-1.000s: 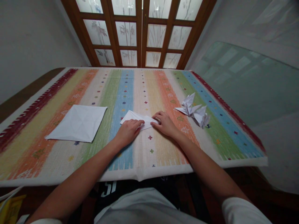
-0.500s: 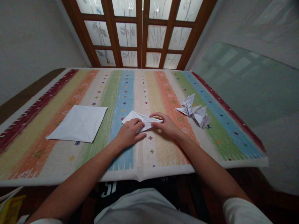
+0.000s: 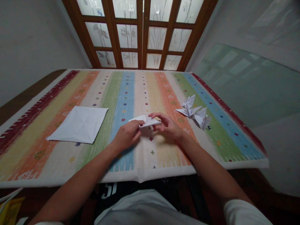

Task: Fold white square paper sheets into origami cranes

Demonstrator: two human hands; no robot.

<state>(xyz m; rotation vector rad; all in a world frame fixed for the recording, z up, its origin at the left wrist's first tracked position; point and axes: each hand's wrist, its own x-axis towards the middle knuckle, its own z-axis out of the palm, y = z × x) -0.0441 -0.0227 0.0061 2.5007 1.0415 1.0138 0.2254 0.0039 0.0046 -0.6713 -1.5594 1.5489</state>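
A folded piece of white paper is held between my two hands over the middle of the striped cloth. My left hand pinches its left part between thumb and fingers. On the other side, my right hand grips the right end, with fingers above and thumb below. Part of the paper is hidden behind the left fingers. Off to the left lies a stack or sheet of white square paper with faint creases. Folded paper cranes sit close together on the right.
A striped tablecloth covers the table, its front edge close to my body. Wooden doors with frosted panes stand beyond the far edge. A glass panel leans at the right wall. Something yellow shows at the lower left.
The folded paper has been tilted up and now shows a narrower side. My left hand has shifted slightly left and its fingers have closed more on the paper. The right hand stays on its end.
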